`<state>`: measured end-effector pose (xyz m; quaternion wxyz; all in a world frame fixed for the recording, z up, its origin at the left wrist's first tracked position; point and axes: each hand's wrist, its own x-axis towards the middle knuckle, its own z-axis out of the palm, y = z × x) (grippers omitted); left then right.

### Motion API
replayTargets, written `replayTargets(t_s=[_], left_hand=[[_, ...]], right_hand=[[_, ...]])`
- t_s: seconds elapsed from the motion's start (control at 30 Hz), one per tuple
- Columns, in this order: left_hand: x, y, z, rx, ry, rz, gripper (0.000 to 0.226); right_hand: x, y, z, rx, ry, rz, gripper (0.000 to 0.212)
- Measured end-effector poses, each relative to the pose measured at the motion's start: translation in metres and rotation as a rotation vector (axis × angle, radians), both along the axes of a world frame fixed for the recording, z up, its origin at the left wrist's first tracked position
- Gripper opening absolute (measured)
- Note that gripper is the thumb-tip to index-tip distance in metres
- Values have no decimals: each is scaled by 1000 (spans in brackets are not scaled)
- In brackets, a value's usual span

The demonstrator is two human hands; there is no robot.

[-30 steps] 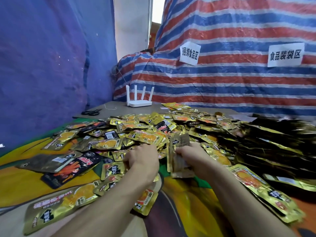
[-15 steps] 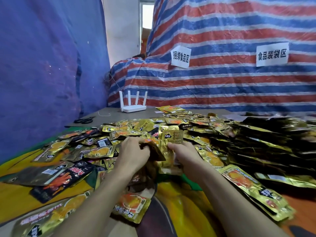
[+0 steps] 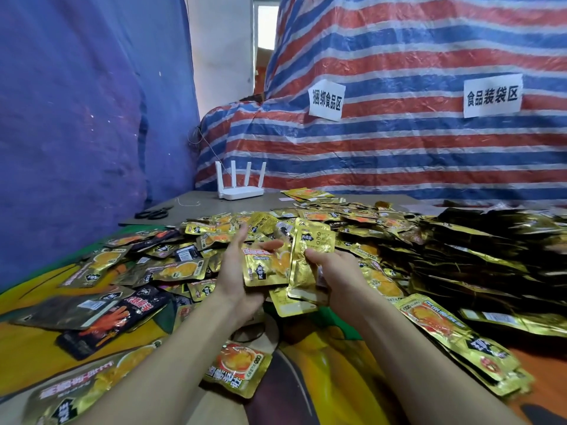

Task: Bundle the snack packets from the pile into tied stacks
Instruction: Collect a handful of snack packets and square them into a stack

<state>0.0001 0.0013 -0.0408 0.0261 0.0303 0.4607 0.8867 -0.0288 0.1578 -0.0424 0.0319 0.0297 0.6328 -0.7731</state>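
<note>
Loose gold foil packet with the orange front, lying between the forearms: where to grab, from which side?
The gold foil packet with the orange front lies flat and alone on the printed mat, too thin to wrap, and the left forearm crowds its left side; its right edge is clear. Probably pinch the sealed edge at its far right corner, coming from the right.

This looks like a rough little workroom where food gets packed, not a home or a shop. The walls are only a big striped plastic sheet (image 3: pixel 414 154) and a blue sheet (image 3: pixel 76 118). One paper sign (image 3: pixel 326 100) taped there marks a spot for tying up food, and a second sign (image 3: pixel 492 95) marks a spot for bagging it. A huge heap of shiny snack packets (image 3: pixel 352 219) covers the table (image 3: pixel 196 210), with scissors (image 3: pixel 152 213) near its far corner.
</note>
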Motion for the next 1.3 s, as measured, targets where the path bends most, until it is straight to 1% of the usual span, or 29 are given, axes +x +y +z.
replayTargets(t_s=[0.07,0.1,0.17,0.2,0.23,0.33,0.4,0.5,0.57,0.63,0.67,0.73,0.77,0.8,0.87,0.93,1.0,1.1,1.2,1.3], left_hand=[[2,2,2,-81,-12,-5,20],[2,2,3,-124,-9,33,26],[-1,1,3,-253,-22,84,59],[-1,2,2,-328,-37,85,67],[0,2,1,-384,-55,64,69],[3,5,0,-484,-116,-6,52],[2,5,0,-462,-144,18,47],[-4,6,-1,-336,-133,185,48],[-6,9,0,-237,-67,281,44],[-6,11,1,-196,35,336,34],[-5,12,1,-222,91,365,30],[-4,14,0,-410,200,424,24],[-2,16,-1,-499,244,420,20],[1,19,-2,-532,268,393,19],[6,23,-3,-454,288,305,20],[10,28,-5,-342,311,253,21],[11,33,-8,-314,324,253,36],[10,40,-14,-316,356,258,43],[10,40,-16,-343,371,260,42],[7,38,-17,-370,389,258,51]], right_hand=[[-1,1,1,-33,18,-44,13],[-3,3,2,-48,30,-76,11],[-5,6,3,-98,69,-126,8],[-5,7,3,-112,99,-134,6],[-4,9,3,-106,141,-131,4],[-1,10,0,-37,288,-117,6],[0,9,-1,-32,354,-108,7],[2,5,-1,-45,381,-95,9],[2,3,-2,-51,382,-95,10],[3,-1,-4,-55,376,-71,11],[4,-2,-5,-54,370,-49,12],[7,-7,-8,-37,381,-4,11],[9,-9,-9,-12,403,8,10],[10,-12,-10,14,432,8,8],[13,-15,-12,28,489,-18,10],[16,-17,-12,-17,533,-14,15],[20,-20,-12,-37,595,5,18],[22,-23,-15,-24,685,-6,30],[20,-26,-19,-32,687,-27,36],[20,-27,-18,-100,643,-67,48]])
